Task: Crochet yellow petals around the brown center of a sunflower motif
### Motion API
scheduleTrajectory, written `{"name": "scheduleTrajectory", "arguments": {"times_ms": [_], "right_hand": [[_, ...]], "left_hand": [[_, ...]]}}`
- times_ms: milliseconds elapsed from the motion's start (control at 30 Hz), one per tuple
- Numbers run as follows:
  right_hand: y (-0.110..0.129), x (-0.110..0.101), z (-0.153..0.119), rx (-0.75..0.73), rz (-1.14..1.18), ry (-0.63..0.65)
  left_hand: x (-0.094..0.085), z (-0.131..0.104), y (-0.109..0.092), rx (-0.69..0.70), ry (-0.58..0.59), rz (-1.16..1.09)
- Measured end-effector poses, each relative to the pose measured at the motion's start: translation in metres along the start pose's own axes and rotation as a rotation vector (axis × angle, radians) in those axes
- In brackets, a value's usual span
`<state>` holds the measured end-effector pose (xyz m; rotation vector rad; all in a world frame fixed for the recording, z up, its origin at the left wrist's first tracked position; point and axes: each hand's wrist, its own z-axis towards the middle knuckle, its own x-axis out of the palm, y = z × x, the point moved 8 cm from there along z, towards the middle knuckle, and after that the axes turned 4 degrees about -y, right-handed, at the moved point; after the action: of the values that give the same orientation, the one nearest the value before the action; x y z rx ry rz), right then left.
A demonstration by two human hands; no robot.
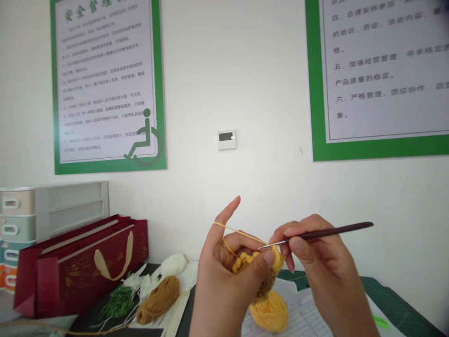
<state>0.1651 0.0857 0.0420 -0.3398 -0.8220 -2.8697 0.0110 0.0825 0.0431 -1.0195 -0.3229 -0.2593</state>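
My left hand pinches a crocheted piece, yellow along its upper edge and brown lower down. A strand of yellow yarn runs over the raised left index finger to the work. My right hand grips a crochet hook with a dark handle, held like a pen. The hook's metal tip lies at the upper edge of the piece, beside the left thumb. Below the piece sits a ball of yellow yarn on printed paper. My left palm and fingers partly hide the crocheted piece.
To the left lie a brown yarn skein, green yarn and white yarn. Dark red gift bags stand before a drawer unit. A green cutting mat lies at right. Behind is a wall with posters.
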Motion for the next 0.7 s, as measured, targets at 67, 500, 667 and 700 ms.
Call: {"name": "scheduleTrajectory", "arguments": {"times_ms": [67,500,667,700], "right_hand": [[0.0001,-0.0011,0.0007,-0.026,0.001,-0.001],[-0.0054,0.0017,-0.0020,-0.030,0.036,-0.076],[-0.0048,0.0009,-0.0013,-0.031,0.042,-0.065],[-0.0047,0.0004,-0.0013,-0.030,0.036,-0.064]], "left_hand": [[0.0013,-0.0015,-0.0001,-0.005,-0.011,-0.018],[-0.0039,-0.0006,0.0004,-0.001,-0.022,-0.016],[-0.0032,-0.0001,0.0036,-0.025,-0.013,-0.047],[-0.0030,-0.0002,0.0043,-0.037,-0.007,-0.046]]}}
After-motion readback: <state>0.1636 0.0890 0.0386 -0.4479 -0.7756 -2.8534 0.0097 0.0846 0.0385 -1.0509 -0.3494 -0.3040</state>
